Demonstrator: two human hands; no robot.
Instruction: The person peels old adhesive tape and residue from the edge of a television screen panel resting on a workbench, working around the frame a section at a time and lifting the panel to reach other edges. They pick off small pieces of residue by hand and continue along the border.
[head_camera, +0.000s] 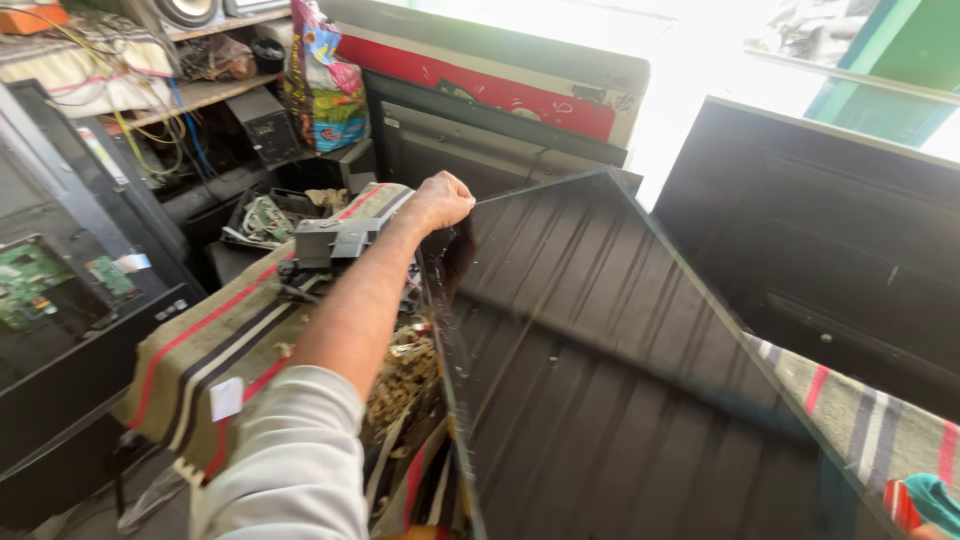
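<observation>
I'm looking down at a big dark ribbed panel, tilted up and filling the middle of the view. My left hand is closed in a fist on its far upper-left corner, arm stretched out in a pale sleeve. I can't see my right hand at all.

Crowding in on the right, another dark panel stands just behind this one. Straight ahead, a red and white case and a dark frame block the far side.

Under my arm there's a striped cloth, with a grey plastic part resting on it. The same sort of striped cloth shows at the lower right, under the panel's edge.

Just beside the panel's left edge, a heap of loose pale scraps sits in the gap. Further back, a dark tray holds a green circuit board. A colourful bag stands by the shelves, which carry tangled wires.
</observation>
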